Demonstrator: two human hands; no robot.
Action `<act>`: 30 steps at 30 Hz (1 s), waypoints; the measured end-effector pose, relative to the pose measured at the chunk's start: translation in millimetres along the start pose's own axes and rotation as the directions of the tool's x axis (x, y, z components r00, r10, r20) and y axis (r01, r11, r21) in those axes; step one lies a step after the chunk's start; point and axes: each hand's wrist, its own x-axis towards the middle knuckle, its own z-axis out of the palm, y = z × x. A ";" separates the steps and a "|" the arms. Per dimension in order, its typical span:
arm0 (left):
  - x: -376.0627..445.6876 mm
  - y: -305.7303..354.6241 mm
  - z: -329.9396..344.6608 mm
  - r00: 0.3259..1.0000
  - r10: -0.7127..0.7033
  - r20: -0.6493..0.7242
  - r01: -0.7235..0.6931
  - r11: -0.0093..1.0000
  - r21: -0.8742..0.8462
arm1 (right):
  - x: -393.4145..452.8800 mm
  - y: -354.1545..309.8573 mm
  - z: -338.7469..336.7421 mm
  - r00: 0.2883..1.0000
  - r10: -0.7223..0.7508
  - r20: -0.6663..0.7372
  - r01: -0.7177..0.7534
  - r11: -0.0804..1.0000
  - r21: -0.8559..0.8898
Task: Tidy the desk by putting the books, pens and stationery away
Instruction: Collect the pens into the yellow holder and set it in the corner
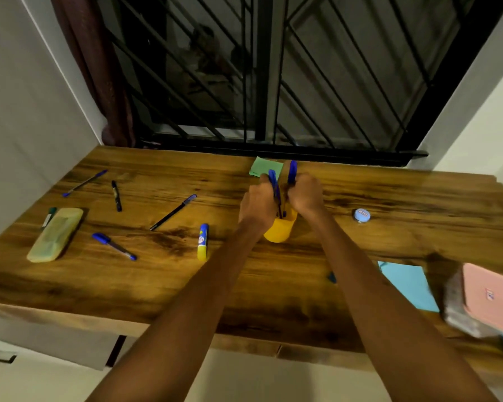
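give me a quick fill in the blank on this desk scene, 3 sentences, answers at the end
1. Both hands, the left hand and the right hand, are lowering blue pens into a cup coloured ____.
2. The glue stick has a yellow body and a ____ cap.
3. The small round blue tin lies to the ____ of the cup.

Answers: yellow; blue; right
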 end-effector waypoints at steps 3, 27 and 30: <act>3.8 -4.3 4.0 0.999 -0.037 -0.001 0.037 0.999 -0.034 | 3.9 8.0 6.5 0.999 0.030 0.027 -0.029 0.998 -0.055; -25.1 -222.1 -110.0 0.611 -0.766 -0.198 0.791 0.587 0.172 | 11.3 -126.0 253.3 0.832 0.193 0.520 -0.346 0.913 0.215; -32.0 -240.5 -115.1 0.588 -0.803 -0.095 0.763 0.512 0.395 | 10.0 -129.2 276.5 0.869 0.231 0.437 -0.324 0.934 0.152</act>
